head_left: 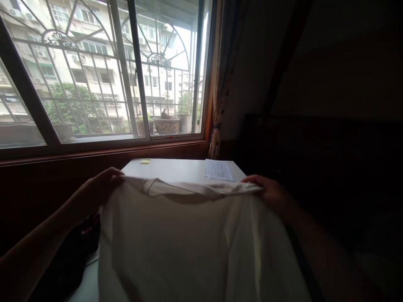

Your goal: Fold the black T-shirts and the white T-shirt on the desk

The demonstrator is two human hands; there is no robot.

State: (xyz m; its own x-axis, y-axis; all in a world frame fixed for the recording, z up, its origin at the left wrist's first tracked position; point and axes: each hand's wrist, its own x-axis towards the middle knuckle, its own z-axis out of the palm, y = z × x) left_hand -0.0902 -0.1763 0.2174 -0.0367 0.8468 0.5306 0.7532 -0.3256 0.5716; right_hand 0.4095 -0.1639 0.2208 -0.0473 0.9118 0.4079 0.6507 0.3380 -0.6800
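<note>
A white shirt (pixel 176 239) hangs spread out between my two hands, its neckline at the top and its lower part running past the bottom of the view. My left hand (pixel 108 183) is closed on the shirt's upper left shoulder. At the upper right shoulder, my right hand (pixel 267 191) grips the gathered cloth, with fingers lying along the edge. The shirt hides much of the white table (pixel 176 170) behind and below it.
Printed paper sheets (pixel 218 170) lie at the table's far right, and a small yellow note (pixel 145 161) near its far left corner. Dark cloth (pixel 72 251) is at the lower left. Beyond the table are a window and a tied curtain (pixel 220 84).
</note>
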